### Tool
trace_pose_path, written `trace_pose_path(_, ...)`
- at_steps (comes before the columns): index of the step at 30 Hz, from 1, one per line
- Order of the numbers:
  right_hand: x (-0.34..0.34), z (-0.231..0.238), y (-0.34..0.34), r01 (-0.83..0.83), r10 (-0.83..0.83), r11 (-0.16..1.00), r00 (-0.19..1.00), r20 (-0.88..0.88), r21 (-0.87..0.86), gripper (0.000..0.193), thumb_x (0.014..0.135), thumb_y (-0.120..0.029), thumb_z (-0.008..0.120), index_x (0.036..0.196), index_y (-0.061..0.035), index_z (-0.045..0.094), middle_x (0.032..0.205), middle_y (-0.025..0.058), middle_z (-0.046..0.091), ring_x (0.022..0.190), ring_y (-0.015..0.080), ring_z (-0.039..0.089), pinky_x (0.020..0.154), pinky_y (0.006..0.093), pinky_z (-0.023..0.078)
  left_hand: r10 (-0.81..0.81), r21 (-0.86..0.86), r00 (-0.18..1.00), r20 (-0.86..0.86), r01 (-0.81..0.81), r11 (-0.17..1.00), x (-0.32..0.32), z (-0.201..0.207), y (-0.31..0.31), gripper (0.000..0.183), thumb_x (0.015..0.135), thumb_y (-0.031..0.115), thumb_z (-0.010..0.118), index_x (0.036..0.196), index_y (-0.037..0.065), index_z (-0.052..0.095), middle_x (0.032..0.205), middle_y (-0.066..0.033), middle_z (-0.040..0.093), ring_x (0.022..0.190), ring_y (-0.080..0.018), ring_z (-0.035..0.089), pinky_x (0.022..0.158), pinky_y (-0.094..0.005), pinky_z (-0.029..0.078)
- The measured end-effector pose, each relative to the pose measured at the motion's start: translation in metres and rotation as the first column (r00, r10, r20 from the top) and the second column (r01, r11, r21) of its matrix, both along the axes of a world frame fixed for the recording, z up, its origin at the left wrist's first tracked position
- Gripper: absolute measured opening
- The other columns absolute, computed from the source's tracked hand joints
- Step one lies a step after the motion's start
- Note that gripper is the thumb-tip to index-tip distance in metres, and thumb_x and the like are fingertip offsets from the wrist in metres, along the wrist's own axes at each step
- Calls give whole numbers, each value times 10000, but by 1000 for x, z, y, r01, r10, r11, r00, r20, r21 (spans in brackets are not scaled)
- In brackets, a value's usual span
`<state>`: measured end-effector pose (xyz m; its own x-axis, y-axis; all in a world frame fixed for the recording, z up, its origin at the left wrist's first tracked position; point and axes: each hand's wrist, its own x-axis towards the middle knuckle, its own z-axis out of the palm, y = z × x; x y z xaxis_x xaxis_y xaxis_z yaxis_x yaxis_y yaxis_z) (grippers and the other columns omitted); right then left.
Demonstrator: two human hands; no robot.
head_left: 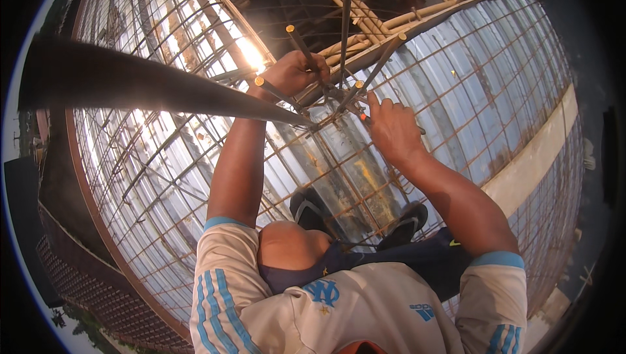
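Note:
Upright steel bars with yellow-painted tips rise in a cluster from a rebar mesh (pixel 355 205). My left hand (pixel 293 73) is closed at one of these bars (pixel 301 44), its fingers curled round it; whether tie wire is also in the fingers is too small to tell. On the cluster's right, my right hand (pixel 396 131) grips a pair of pincers (pixel 361 114) with a touch of orange on a handle. The pincers' jaws reach in among the bars, near the left fingertips. What the jaws bite on is hidden.
Corrugated metal sheets (pixel 469 60) lie under the mesh. A thick dark bar (pixel 150 87) slants close across the left side. Beyond the deck edge, bamboo poles (pixel 355 12) cross over a dark opening. A pale plank (pixel 535 158) lies at right. My sandalled feet (pixel 405 223) rest on the mesh.

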<state>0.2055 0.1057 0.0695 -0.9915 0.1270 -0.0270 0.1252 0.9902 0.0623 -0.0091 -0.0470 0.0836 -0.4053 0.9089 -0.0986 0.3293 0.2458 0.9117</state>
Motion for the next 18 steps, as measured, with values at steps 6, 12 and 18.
trace_pose_path(6,-19,17,30,222,-3,866,898,439,-448,281,822,-197,611,996,25,609,907,227,666,838,332,679,723,428,536,-9,6,1000,17,9,1000,1,2,1,43,842,10,605,835,16,647,783,-73,661,827,-183,647,793,-337,495)
trace_pose_path(12,-31,9,37,352,-31,801,832,553,-485,333,859,-280,618,867,53,635,817,228,662,709,285,682,675,386,550,-7,20,1000,18,7,1000,2,4,2,52,837,-2,601,825,19,646,781,-73,657,824,-176,640,778,-341,489)
trace_pose_path(18,-48,4,54,679,139,501,550,824,-538,425,921,-342,600,1008,73,618,785,140,649,626,217,665,499,370,542,22,-14,999,44,-21,1000,2,5,-1,45,824,13,606,823,16,651,803,-77,667,825,-184,638,794,-340,482)
